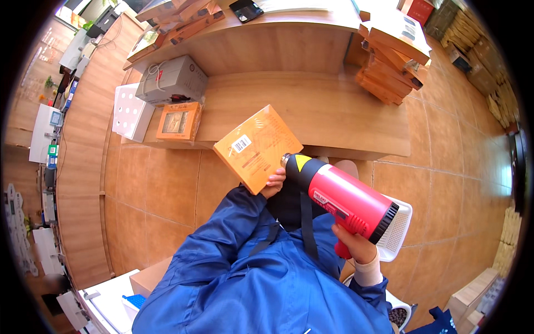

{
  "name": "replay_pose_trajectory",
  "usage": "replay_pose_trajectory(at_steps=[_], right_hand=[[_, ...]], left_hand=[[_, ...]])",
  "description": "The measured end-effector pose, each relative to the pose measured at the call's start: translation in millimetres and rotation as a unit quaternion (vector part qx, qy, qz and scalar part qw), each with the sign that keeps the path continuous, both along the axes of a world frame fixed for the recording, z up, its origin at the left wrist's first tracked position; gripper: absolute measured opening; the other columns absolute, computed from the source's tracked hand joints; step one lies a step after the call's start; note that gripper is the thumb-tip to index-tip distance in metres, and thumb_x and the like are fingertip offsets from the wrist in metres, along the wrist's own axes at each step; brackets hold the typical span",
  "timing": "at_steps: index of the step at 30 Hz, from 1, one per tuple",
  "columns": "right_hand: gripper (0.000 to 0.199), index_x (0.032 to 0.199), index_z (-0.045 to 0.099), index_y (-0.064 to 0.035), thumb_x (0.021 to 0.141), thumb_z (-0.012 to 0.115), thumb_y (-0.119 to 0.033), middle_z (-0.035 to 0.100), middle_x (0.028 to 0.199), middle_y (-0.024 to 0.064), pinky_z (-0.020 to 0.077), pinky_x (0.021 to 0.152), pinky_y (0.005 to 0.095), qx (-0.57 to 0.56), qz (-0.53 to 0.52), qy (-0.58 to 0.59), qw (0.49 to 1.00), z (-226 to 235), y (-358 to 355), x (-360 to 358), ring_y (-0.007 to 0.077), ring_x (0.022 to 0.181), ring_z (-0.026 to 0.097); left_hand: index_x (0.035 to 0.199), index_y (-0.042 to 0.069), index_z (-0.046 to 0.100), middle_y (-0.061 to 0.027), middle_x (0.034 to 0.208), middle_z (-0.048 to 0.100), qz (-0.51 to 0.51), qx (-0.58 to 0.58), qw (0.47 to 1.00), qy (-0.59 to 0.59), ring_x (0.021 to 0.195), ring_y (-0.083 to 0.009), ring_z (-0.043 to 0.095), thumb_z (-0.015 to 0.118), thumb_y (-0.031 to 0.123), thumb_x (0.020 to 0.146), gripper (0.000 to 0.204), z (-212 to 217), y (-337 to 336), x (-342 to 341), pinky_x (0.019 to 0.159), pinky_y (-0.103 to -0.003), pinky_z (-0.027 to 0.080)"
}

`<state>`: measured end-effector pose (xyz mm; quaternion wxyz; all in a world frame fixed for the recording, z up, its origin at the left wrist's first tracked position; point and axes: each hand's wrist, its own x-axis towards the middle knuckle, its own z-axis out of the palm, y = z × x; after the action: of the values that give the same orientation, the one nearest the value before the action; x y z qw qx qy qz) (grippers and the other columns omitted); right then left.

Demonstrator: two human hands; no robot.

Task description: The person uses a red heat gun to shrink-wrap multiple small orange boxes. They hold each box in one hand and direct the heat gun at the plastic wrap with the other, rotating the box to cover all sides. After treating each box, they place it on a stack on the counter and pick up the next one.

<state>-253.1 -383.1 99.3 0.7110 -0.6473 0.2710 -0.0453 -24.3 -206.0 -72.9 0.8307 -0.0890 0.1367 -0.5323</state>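
A flat orange box with a white barcode label, its surface glossy like clear film, is tilted up in front of me. My left hand grips it by the lower right edge, the thumb and part of the fingers hidden behind it. In my right hand is a red heat gun with a black and yellow front end. Its metal nozzle points left at the box's right edge, very close to it; whether they touch I cannot tell. My right fingers wrap around the heat gun's handle.
Ahead stands a wooden desk with a raised back shelf. On its left are a grey box, an orange windowed box and a white dotted box. Orange boxes are stacked at right. A white plastic basket sits beside the heat gun.
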Motion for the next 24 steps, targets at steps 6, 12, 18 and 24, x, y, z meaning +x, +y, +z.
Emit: replay_pose_trajectory(at_steps=[6, 12, 18, 24], right_hand=[[0.030, 0.101, 0.058, -0.0046, 0.074, 0.071, -0.005, 0.059, 0.087, 0.0018, 0.0467, 0.066, 0.0253, -0.056, -0.067, 0.001, 0.996, 9.0, -6.5, 22.8, 0.0109, 0.076, 0.055], [0.031, 0.101, 0.059, -0.0027, 0.073, 0.073, -0.010, 0.061, 0.088, 0.0038, 0.0475, 0.068, 0.0269, -0.097, -0.102, 0.027, 0.990, -5.7, -22.1, 26.4, 0.0128, 0.077, 0.057], [0.032, 0.100, 0.059, -0.0026, 0.073, 0.074, -0.013, 0.061, 0.088, 0.0041, 0.0475, 0.070, 0.0277, -0.097, -0.108, 0.054, 0.988, -17.9, -26.8, 36.5, 0.0137, 0.077, 0.057], [0.033, 0.101, 0.059, -0.0021, 0.073, 0.073, -0.013, 0.061, 0.089, 0.0045, 0.0476, 0.072, 0.0285, -0.083, -0.103, 0.078, 0.988, -18.4, -28.7, 38.2, 0.0140, 0.079, 0.058]], left_hand=[[0.120, 0.001, 0.038, -0.0155, 0.086, 0.046, -0.023, -0.041, 0.998, 0.051, 0.060, -0.0180, 0.046, 0.042, 0.037, 0.091, 0.046, -20.4, -32.2, 24.5, 0.048, -0.024, 0.045], [0.131, -0.003, 0.029, -0.0285, 0.117, 0.044, 0.045, 0.211, 0.976, 0.036, 0.104, -0.0381, 0.053, 0.044, 0.023, 0.095, 0.047, -54.0, -52.3, 29.5, 0.089, -0.041, 0.051], [0.112, -0.005, 0.048, -0.0250, 0.117, 0.052, -0.234, 0.304, 0.915, -0.128, 0.111, -0.0343, 0.053, 0.043, 0.010, 0.093, 0.025, 20.5, 2.3, -27.9, 0.094, -0.042, 0.046], [0.110, -0.004, 0.049, -0.0129, 0.098, 0.059, 0.179, 0.740, 0.225, -0.608, 0.083, -0.0231, 0.058, 0.057, 0.032, 0.087, 0.044, 2.0, 67.8, 102.8, 0.079, -0.034, 0.046]])
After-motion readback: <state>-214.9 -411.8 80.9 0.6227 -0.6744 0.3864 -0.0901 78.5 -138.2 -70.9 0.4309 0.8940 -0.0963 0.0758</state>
